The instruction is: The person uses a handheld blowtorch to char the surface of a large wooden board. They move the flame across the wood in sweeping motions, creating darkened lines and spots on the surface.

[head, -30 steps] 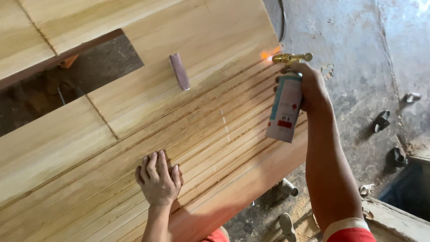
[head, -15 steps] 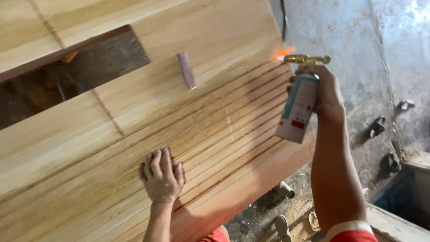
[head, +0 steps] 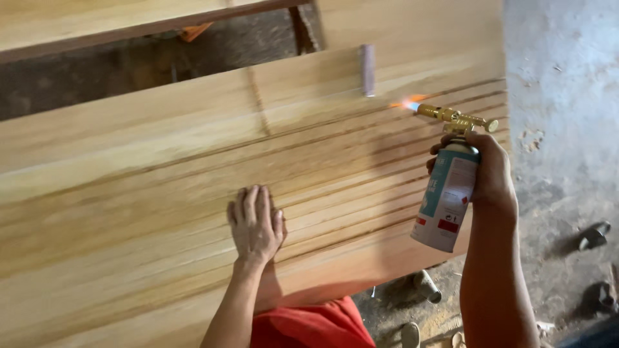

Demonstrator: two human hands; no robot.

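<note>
My right hand (head: 490,174) grips a gas torch can (head: 446,196), white and teal with red marks, held upright at the right end of a pale grooved wooden panel (head: 161,212). Its brass nozzle (head: 451,117) points left, and a small blue-orange flame (head: 407,103) burns just over the panel's grooves. My left hand (head: 256,223) lies flat on the panel, fingers together, palm down. A small brownish-purple block (head: 367,69) lies on the wood beyond the flame.
A dark gap (head: 148,71) with an orange object (head: 193,31) opens between this panel and another board (head: 97,19) at the top. Grey concrete floor (head: 561,96) lies to the right, with small dark items (head: 593,235) and scraps (head: 425,287) below the panel's end.
The view has shifted, so the panel looks more level. The torch stays in my right hand with the flame at the right-hand grooves. My left hand rests in the same spot.
</note>
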